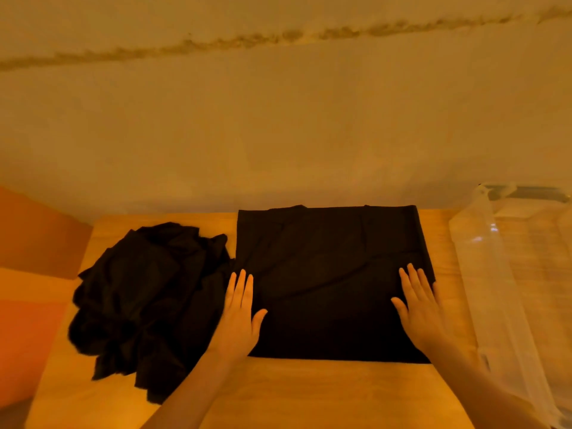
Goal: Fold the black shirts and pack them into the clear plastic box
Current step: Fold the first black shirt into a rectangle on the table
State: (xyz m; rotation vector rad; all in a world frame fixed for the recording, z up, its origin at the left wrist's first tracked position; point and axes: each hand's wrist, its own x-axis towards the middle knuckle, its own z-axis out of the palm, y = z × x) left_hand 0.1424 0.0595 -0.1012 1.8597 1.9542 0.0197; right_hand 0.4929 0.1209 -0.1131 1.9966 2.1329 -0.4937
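With both palms flat on the shirt (328,274), we fold toward the box (495,274).
Left hand (240,314) and right hand (422,311) hold nothing, fingers straight; box lies just beyond the right hand.

The flat shirt (328,283) is plain black, and so is the messy pile of shirts (148,308). The table (309,394) is yellow-brown wood. The box (507,274) is see-through. The wall (278,113) is pale yellow with a dark streak.

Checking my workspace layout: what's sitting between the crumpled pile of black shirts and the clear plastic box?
In the head view, the flattened black shirt lies between them, with both hands pressing on it.
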